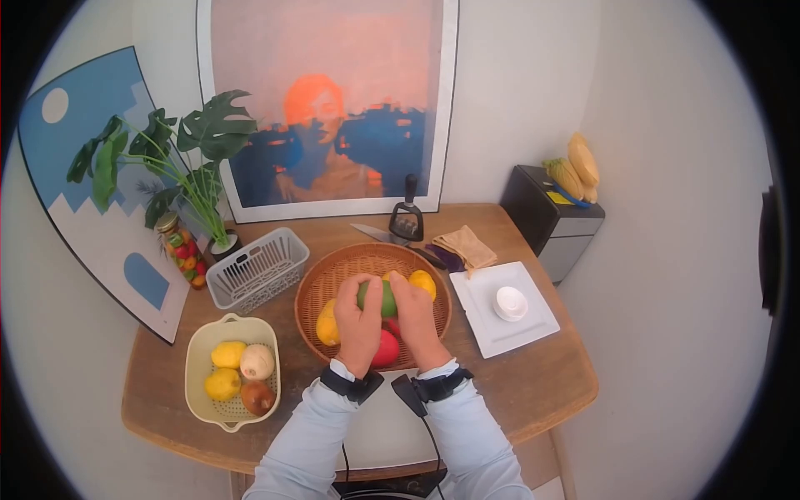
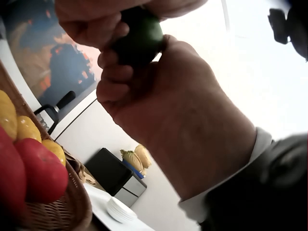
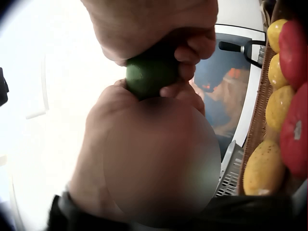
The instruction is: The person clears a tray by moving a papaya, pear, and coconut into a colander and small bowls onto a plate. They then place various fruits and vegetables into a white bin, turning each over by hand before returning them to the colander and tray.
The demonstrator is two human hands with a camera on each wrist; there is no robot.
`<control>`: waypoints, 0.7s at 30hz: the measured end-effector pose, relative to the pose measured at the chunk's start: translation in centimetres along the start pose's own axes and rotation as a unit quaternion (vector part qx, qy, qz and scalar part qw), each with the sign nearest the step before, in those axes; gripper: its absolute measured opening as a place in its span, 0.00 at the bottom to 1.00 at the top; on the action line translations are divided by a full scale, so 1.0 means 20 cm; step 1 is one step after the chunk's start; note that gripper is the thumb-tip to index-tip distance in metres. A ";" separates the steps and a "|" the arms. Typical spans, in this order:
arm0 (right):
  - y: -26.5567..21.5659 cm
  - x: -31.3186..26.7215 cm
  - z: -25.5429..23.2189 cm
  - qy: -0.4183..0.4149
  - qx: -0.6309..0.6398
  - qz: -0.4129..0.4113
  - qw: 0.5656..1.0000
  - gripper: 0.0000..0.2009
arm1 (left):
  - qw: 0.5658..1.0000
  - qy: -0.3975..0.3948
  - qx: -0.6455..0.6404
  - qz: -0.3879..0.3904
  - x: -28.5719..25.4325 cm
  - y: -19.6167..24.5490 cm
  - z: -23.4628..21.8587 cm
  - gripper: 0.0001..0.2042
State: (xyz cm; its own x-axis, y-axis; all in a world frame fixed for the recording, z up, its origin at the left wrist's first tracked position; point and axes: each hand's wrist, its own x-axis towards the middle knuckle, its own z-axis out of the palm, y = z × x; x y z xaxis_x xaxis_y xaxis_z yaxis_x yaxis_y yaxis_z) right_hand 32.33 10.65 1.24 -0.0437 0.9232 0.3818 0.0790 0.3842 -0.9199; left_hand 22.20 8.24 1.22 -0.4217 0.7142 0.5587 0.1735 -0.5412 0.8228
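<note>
Both hands hold a smooth green oval fruit (image 1: pixel 379 300) above a round wicker basket (image 1: pixel 302 292). Fingers of my left hand (image 1: pixel 358 332) curl round its left side, and my right hand (image 1: pixel 418 323) grips it from the right. Seen from the right wrist, the green fruit (image 3: pixel 149 77) sits between the two hands, its ends covered by fingers. Its exact kind I cannot tell. Inside the basket lie a speckled yellow fruit (image 3: pixel 264 168), smaller yellow fruits (image 1: pixel 423 285) and red rounded produce (image 1: pixel 386 348).
A cream basket (image 1: pixel 192 367) at left holds lemons (image 1: pixel 227 354), a brown onion (image 1: pixel 257 398) and a pale bulb (image 1: pixel 257 362). Behind it stand a grey plastic basket (image 1: pixel 287 242) and a plant (image 1: pixel 196 179). At right, white bowls (image 1: pixel 510 303) rest on a white tray (image 1: pixel 487 342). A knife (image 1: pixel 369 232) lies behind.
</note>
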 end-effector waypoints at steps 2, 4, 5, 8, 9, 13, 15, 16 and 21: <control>-0.02 -0.01 0.01 0.027 -0.090 -0.142 0.985 0.15 | 0.985 0.022 -0.115 -0.128 0.00 0.01 0.02 0.09; -0.06 -0.02 0.03 0.060 -0.146 -0.254 0.954 0.16 | 0.977 -0.019 -0.118 -0.178 0.01 0.01 -0.03 0.10; -0.04 -0.03 0.03 0.058 -0.143 -0.233 0.960 0.16 | 0.971 -0.040 -0.119 -0.202 0.02 0.01 -0.05 0.10; 0.00 -0.02 0.03 0.027 -0.051 -0.087 0.995 0.16 | 0.999 -0.021 0.049 0.001 -0.01 0.01 -0.01 0.13; 0.01 0.00 0.01 0.004 0.038 0.020 0.999 0.15 | 0.997 -0.022 0.064 0.032 -0.01 0.01 -0.01 0.13; 0.00 -0.01 0.01 0.018 0.007 -0.068 0.997 0.15 | 0.999 -0.004 -0.029 -0.031 -0.02 0.03 0.02 0.13; -0.05 -0.03 0.02 0.045 -0.069 -0.157 0.984 0.16 | 0.977 -0.004 -0.149 -0.151 -0.02 0.06 0.01 0.12; -0.07 -0.03 0.02 0.058 -0.106 -0.200 0.972 0.17 | 0.956 -0.014 -0.207 -0.208 -0.01 0.07 -0.01 0.13; -0.01 -0.02 0.02 0.033 -0.157 -0.111 0.981 0.14 | 0.947 -0.059 -0.254 -0.189 0.00 0.02 -0.01 0.14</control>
State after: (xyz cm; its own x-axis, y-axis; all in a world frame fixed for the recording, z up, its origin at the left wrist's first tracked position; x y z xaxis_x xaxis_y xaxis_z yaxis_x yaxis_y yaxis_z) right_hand 31.99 10.17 1.13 -0.0307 0.8106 0.5848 0.3785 0.5509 -0.7438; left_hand 22.03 7.94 1.51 -0.2611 0.9280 0.2657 -0.4326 -0.3585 0.8273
